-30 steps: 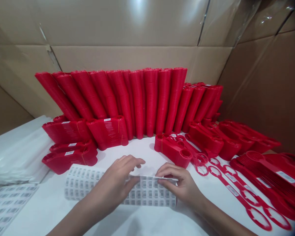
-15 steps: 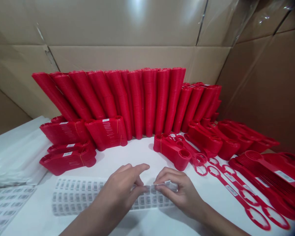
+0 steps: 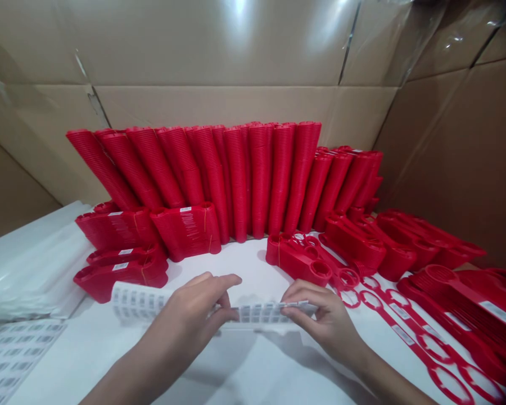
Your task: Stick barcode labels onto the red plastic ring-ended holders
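A sheet of barcode labels [image 3: 257,313] is held between my two hands, curled and lifted off the white table. My left hand [image 3: 198,309] pinches its edge with thumb and fingers, and the sheet's left part bends up behind that wrist. At the right end, my right hand [image 3: 316,309] grips the sheet between thumb and fingertips. Just beyond my right hand lies a banded stack of red plastic pieces [image 3: 297,260]. Single flat red pieces with ring-shaped ends [image 3: 421,332] lie to its right, some bearing white barcode labels [image 3: 403,334].
Tall stacks of red pieces [image 3: 236,180] line the back against a cardboard wall [image 3: 219,104]. Shorter labelled bundles [image 3: 188,230] stand at left, with clear plastic bags [image 3: 34,264] beside them. Another label sheet [image 3: 17,357] lies front left. Red piles [image 3: 459,315] fill the right side.
The label sheet has been raised from the table and curls more. My hands have moved apart, the left going left and the right going right, both still gripping it.
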Tool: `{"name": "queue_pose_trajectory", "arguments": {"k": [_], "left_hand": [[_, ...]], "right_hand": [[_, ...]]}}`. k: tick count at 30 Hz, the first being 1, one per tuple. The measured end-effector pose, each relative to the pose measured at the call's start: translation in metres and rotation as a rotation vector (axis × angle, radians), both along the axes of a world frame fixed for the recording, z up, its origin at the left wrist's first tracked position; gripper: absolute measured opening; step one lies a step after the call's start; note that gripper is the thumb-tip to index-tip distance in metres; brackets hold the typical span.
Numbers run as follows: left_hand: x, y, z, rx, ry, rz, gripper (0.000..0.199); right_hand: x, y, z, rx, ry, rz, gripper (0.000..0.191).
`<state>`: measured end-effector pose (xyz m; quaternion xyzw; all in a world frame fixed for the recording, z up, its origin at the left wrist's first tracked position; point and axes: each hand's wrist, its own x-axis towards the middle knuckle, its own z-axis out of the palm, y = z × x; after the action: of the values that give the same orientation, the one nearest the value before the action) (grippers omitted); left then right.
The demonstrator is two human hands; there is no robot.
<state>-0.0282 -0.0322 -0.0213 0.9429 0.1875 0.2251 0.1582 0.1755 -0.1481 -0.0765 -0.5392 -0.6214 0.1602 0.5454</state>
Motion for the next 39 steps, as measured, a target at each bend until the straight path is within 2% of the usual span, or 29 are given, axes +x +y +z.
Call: {"name": "queue_pose_trajectory", "arguments": {"k": [10, 16, 24, 30, 35, 39], "left_hand": [[-0.003, 0.003, 0.008, -0.142, 0.199, 0.03, 0.03], [-0.003, 0.005, 0.01, -0.219, 0.184, 0.11, 0.025], [-0.012, 0.018, 0.005, -0.153, 0.121, 0.057, 0.029], [-0.013, 0.021, 0.004, -0.203, 0.132, 0.116, 0.028], [-0.015, 0.02, 0.008, -0.141, 0.128, 0.134, 0.021], [-0.015, 0.02, 0.011, -0.157, 0.114, 0.151, 0.023]], "right_hand": [[0.006, 0.0, 0.0, 0.0, -0.013, -0.006, 0.009], [0.009, 0.0, -0.002, 0.032, -0.043, -0.01, 0.008], [0.016, 0.0, 0.001, 0.044, -0.083, -0.088, 0.009], [0.017, -0.001, 0.001, 0.08, -0.112, -0.084, 0.007], [0.018, -0.002, 0.002, 0.073, -0.118, -0.105, 0.007], [0.02, -0.002, 0.001, 0.072, -0.095, -0.116, 0.007]]}}
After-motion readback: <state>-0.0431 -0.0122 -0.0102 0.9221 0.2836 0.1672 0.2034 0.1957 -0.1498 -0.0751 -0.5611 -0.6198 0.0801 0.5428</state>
